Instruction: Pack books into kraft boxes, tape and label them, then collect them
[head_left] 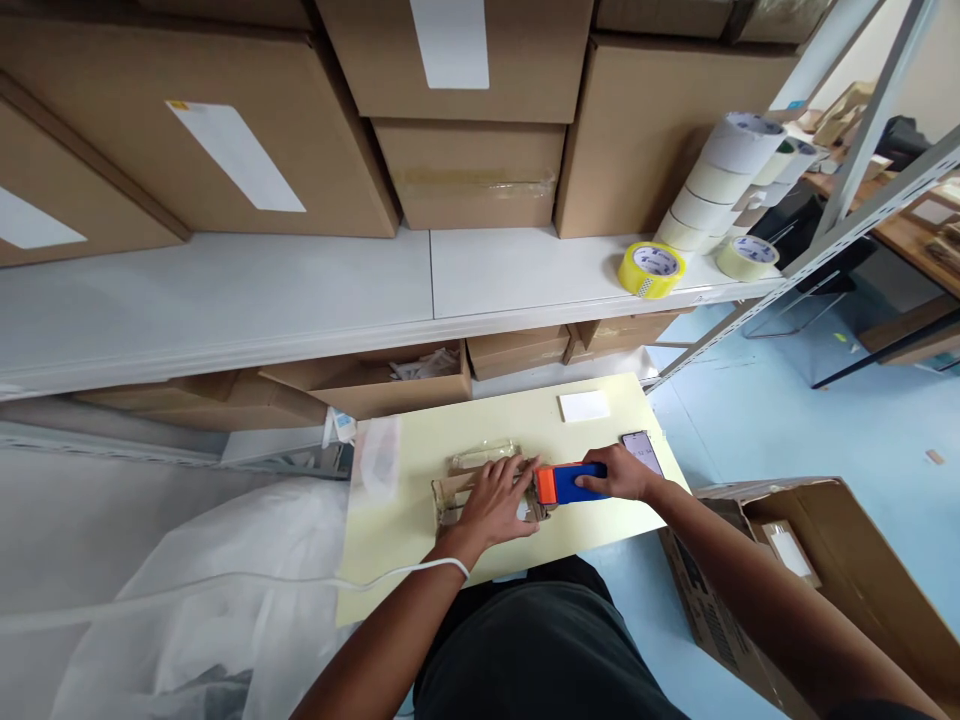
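Observation:
My left hand [497, 500] lies across the top of a small cardboard box [445, 490], fingers reaching over its far side and thumb toward its near side. The hand hides much of the box. At the box's right end, my right hand [621, 475] grips a blue tape dispenser [568, 484] with an orange end. That orange end is up against the box, and I cannot make out any tape there. Just behind the box sits a clear plastic-wrapped item [484, 456]. A white cord [405, 570] runs to a loop around my left wrist.
The pale yellow table [405, 560] carries a white card [584, 406] and a phone [642, 450]. Beyond it, a shelf [510, 283] holds large cartons, stacked tape rolls [720, 185] and a yellow tape roll [651, 270]. An open carton [877, 570] stands on the floor at right.

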